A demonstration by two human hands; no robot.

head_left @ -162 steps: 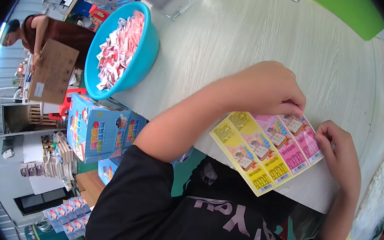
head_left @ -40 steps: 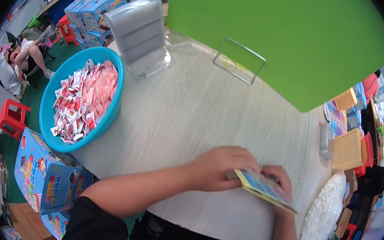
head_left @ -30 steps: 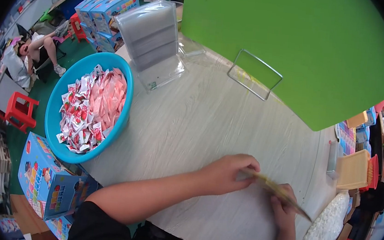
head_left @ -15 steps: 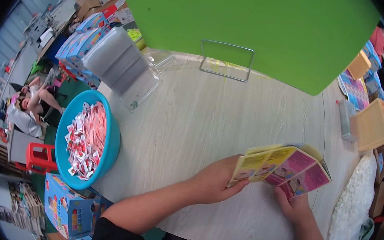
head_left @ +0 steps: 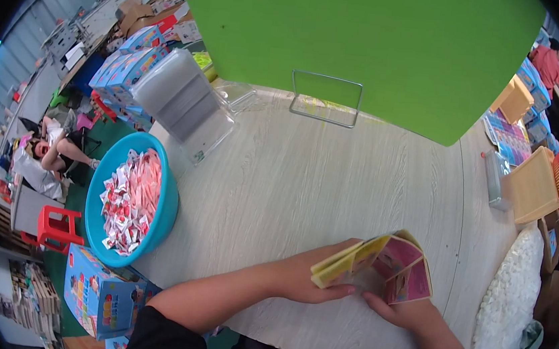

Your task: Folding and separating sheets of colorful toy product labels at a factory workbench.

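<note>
A folded printed card [head_left: 409, 281] with yellow and pink panels is held low over the near right part of the table, standing on edge and bent into an angled shape. My left hand [head_left: 314, 273] grips its yellow side, thumb in front and fingers mostly hidden behind. At the pink side, my right hand [head_left: 406, 313] has its thumb on the near face, while its other fingers are largely out of sight behind the card. Between the two thumbs there is a small gap.
Left, a blue basin [head_left: 169, 214] holds many small red-and-white packets. A stack of clear plastic cases [head_left: 178, 94] leans behind it. A wire stand [head_left: 324, 120] sits before a green board [head_left: 366, 41]. On the right lie a bag of white pieces [head_left: 513, 301] and a beige tray [head_left: 535, 186].
The card's panels have folded from nearly flat into a sharper angle. My hands have come closer together, and the card has moved a little left and nearer to me.
</note>
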